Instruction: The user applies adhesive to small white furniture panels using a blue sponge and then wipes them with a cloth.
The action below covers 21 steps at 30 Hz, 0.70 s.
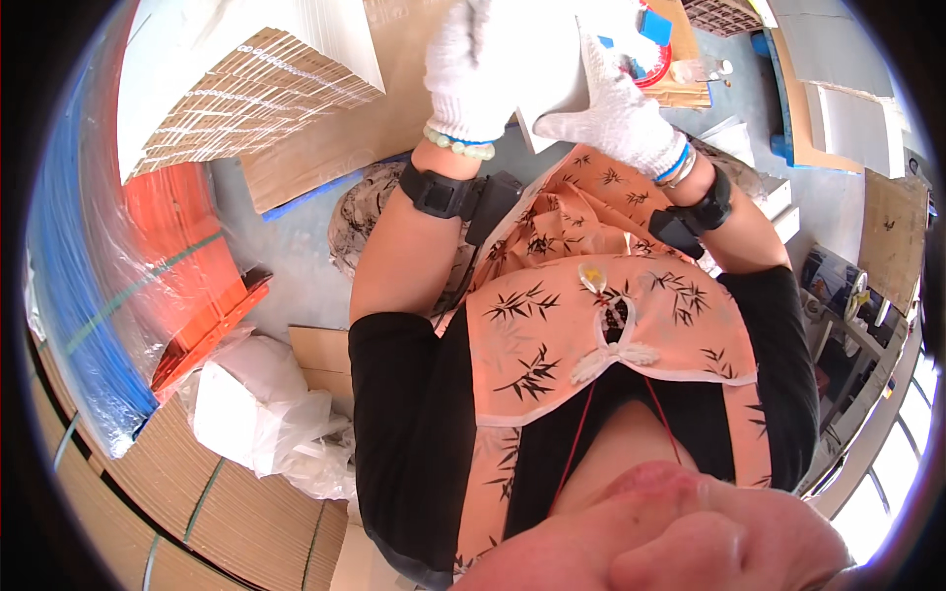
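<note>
Both of my hands wear white knitted gloves at the top of the head view, where glare washes out much detail. Between them is a pale, flat-faced white piece, perhaps a box or board; its lower corner shows just below my right thumb. My right hand is against its right side, thumb stretched across it and fingers pointing away from me. On the left of the piece is my left hand, its fingers lost in the glare and at the picture's edge. Beaded bracelet and black strap circle my left wrist.
Beyond my right hand sit a red basin with blue pieces and a clear bottle on cardboard. Stacked white-edged cardboard stands at left. Plastic-wrapped orange sheets, blue sheets and a white plastic bag lie nearer.
</note>
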Available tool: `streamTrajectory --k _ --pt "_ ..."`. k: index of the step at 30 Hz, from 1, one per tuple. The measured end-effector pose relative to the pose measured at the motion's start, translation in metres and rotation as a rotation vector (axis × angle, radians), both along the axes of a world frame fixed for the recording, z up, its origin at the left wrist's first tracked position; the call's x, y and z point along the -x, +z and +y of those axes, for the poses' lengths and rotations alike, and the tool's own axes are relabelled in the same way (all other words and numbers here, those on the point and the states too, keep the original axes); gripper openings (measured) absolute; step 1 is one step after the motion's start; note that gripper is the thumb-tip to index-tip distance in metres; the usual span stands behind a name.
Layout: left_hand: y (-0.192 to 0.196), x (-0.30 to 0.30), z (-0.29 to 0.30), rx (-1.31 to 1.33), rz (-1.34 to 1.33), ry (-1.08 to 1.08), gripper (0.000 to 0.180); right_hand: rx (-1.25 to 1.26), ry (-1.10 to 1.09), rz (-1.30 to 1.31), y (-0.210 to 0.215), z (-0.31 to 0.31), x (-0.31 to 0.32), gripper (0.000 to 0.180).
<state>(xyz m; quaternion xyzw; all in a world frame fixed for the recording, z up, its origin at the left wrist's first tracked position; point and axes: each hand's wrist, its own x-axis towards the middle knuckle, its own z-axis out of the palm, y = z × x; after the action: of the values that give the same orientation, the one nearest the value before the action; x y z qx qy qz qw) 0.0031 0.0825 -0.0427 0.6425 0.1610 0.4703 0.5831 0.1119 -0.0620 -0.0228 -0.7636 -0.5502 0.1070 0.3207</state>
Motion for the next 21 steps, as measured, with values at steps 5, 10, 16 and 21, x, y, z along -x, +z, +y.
streamTrajectory --k 5,10,16,21 --pt "-0.007 0.005 0.015 0.724 -0.324 -0.353 0.047 0.16 0.15 0.63 0.01 -0.003 -0.004 0.088" --pt "0.043 0.006 0.004 0.985 -0.407 -0.616 0.07 -0.054 0.135 0.845 0.012 -0.006 0.01 0.05" --pt "0.036 0.004 0.006 1.151 -0.417 -0.708 0.075 0.217 0.108 0.529 0.043 -0.023 -0.035 0.047" --pt "0.056 0.011 -0.002 1.258 -0.457 -0.696 0.075 0.1 -0.443 0.107 0.06 -0.086 -0.19 0.044"
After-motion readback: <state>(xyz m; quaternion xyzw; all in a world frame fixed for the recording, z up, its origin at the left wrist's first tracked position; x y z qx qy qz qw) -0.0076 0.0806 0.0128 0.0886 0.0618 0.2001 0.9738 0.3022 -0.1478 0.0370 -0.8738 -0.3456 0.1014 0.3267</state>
